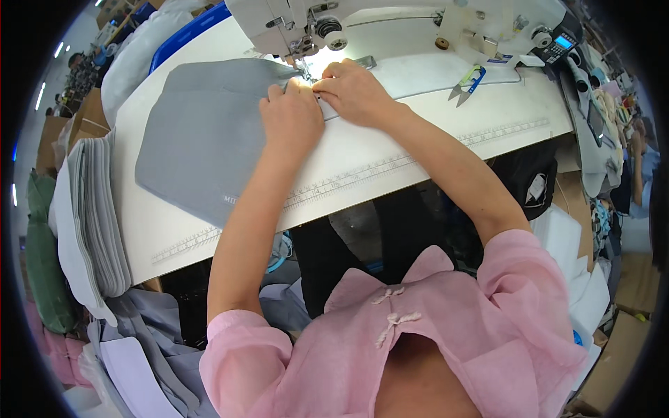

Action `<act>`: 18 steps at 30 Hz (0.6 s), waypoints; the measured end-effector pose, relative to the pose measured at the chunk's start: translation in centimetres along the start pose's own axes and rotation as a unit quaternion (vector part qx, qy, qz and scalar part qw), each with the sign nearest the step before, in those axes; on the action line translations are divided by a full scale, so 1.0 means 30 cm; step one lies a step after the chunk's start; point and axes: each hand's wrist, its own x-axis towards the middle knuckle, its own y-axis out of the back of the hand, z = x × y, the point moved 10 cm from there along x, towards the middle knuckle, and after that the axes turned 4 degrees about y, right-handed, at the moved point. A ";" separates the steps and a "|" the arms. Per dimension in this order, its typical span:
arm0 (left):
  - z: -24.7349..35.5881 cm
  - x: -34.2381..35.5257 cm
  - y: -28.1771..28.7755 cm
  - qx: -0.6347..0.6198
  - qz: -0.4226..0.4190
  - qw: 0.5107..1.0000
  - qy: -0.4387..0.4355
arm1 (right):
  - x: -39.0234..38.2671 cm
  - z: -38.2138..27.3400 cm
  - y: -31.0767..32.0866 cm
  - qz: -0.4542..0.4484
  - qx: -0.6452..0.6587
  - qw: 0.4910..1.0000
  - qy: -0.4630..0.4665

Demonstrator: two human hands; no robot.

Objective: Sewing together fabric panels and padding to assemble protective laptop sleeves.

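A large grey fabric panel [198, 132] lies flat on the white sewing table, its upper right corner under the needle area of a sewing machine [303, 59]. My left hand [294, 115] rests on the panel's right edge, fingers bent and pressed together on the cloth just in front of the presser foot. Close beside it, my right hand [354, 94] is closed in a pinch to the right of the needle. What its fingertips hold is hidden. A bright lamp lights the spot between both hands.
Thread snips [468, 85] lie on the tabletop [516, 104] to the right. A printed ruler strip [362, 171] runs along the front edge. Stacked grey panels [97, 216] hang at the left. The machine's control panel [559, 45] is at the far right, near another person [644, 167].
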 end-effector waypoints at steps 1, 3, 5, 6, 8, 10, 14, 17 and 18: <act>-0.007 0.003 0.000 -0.037 -0.008 0.999 -0.003 | 0.001 0.005 -0.004 -0.001 0.011 1.000 -0.007; -0.041 0.015 0.009 -0.075 -0.014 0.997 -0.004 | 0.000 0.014 -0.005 -0.004 0.022 1.000 -0.012; -0.063 0.025 0.008 -0.191 -0.096 0.976 -0.033 | -0.006 0.007 0.001 0.001 0.024 1.000 -0.015; -0.069 0.022 0.012 -0.189 -0.097 0.977 -0.030 | -0.010 0.004 0.004 0.000 0.027 1.000 -0.014; -0.059 0.006 0.031 -0.261 -0.097 0.959 -0.055 | -0.015 -0.028 -0.002 -0.029 0.013 0.999 0.016; -0.052 -0.008 0.046 -0.222 -0.095 0.969 -0.049 | -0.013 -0.046 0.013 0.003 0.003 0.999 0.048; -0.009 -0.021 0.091 -0.062 -0.090 0.993 -0.038 | -0.017 -0.067 -0.004 -0.043 -0.009 0.997 0.060; -0.017 -0.022 0.063 -0.070 -0.088 0.993 -0.029 | -0.017 -0.078 0.005 -0.029 0.007 0.998 0.060; -0.024 -0.020 0.057 -0.069 -0.090 0.993 -0.029 | -0.016 -0.082 0.006 -0.029 0.008 0.998 0.059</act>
